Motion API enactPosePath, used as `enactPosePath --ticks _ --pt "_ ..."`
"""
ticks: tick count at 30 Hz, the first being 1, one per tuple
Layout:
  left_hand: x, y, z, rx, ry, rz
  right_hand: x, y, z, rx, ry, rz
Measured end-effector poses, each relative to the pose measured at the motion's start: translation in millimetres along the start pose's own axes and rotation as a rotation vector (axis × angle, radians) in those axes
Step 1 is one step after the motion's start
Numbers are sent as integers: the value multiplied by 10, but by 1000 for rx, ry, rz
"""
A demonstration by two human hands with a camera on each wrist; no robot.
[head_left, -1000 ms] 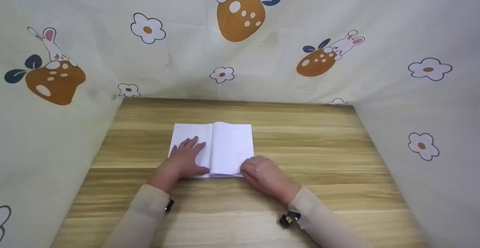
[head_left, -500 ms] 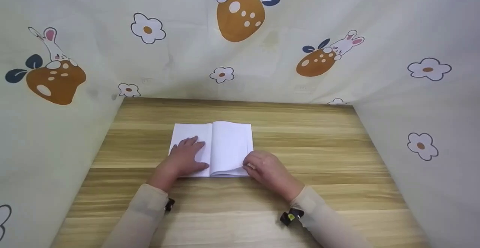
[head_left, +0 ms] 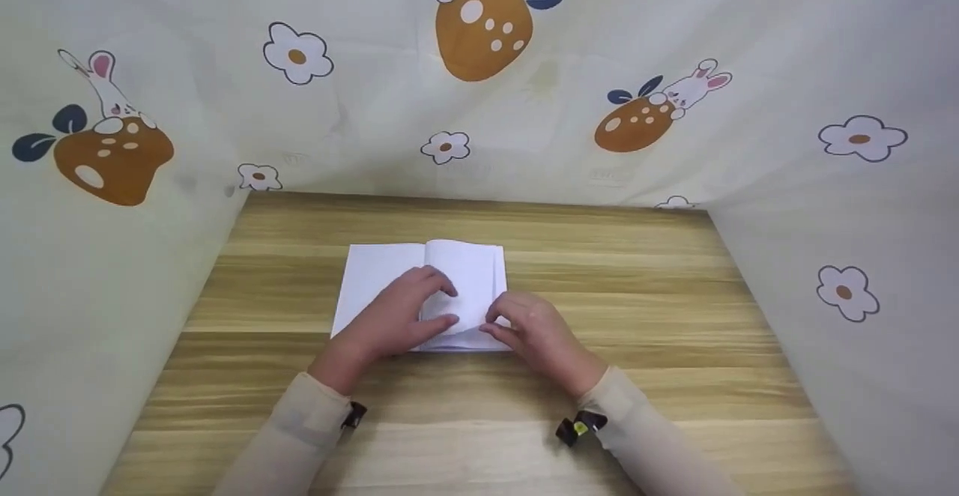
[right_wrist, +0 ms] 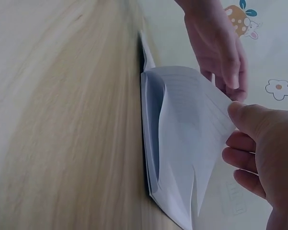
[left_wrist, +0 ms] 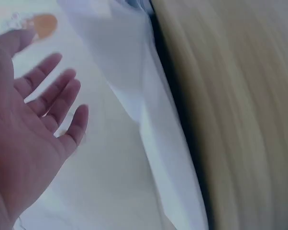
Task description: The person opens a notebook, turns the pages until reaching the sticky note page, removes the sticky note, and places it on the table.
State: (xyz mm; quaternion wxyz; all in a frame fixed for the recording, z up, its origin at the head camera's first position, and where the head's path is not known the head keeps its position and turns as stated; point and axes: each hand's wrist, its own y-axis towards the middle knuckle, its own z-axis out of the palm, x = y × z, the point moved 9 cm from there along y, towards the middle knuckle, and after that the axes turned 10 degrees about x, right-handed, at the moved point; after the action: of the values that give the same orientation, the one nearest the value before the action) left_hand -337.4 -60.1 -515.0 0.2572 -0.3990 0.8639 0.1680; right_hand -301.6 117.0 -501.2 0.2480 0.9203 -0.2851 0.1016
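A white notebook (head_left: 378, 271) lies open on the wooden table, faint ruled lines showing on its pages in the right wrist view. My right hand (head_left: 536, 331) pinches the corner of a lifted page (right_wrist: 187, 120) between thumb and fingers at the notebook's right side. That page curves up from the sheets beneath it. Over the notebook's middle is my left hand (head_left: 401, 312), thumb and fingers spread apart and pointing toward the right hand. In the left wrist view the left hand (left_wrist: 38, 124) shows its palm with loosely bent fingers and nothing in them.
The wood-grain table (head_left: 637, 294) extends around the notebook on all sides. A pale cloth with printed rabbits and flowers (head_left: 446, 147) walls the table at the back, left and right. Dark wrist cameras sit on both cuffs.
My left hand has left the left page and moved right, over the notebook's middle. My right hand has drawn the page's lower right corner upward, and the page now bows more.
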Motion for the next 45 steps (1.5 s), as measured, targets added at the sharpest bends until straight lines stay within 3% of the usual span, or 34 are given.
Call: enactPosePath --ticks 3,6,10,17,24,30,34,38,45 --pt "-166 34 88 36 41 52 13 22 -14 2 9 6" --pt "-247 63 144 42 83 57 23 34 -16 2 2 9" --pt "-275 96 188 32 112 56 44 41 -29 -9 -6 1" --pt "-310 85 193 28 79 71 42 40 -45 -28 20 -24" --pt "-245 53 135 29 33 4 -129 -14 -80 -66 5 81" --pt "-221 -10 26 23 -12 2 -324 -64 -39 -81 3 198" --pt "-215 -54 -69 -3 -28 22 -440 -87 94 -16 1 265" --pt "-218 -91 -162 -27 -30 44 -519 -104 265 106 -29 318" --pt "-207 -164 -292 -50 14 58 -577 -121 478 266 -83 359"
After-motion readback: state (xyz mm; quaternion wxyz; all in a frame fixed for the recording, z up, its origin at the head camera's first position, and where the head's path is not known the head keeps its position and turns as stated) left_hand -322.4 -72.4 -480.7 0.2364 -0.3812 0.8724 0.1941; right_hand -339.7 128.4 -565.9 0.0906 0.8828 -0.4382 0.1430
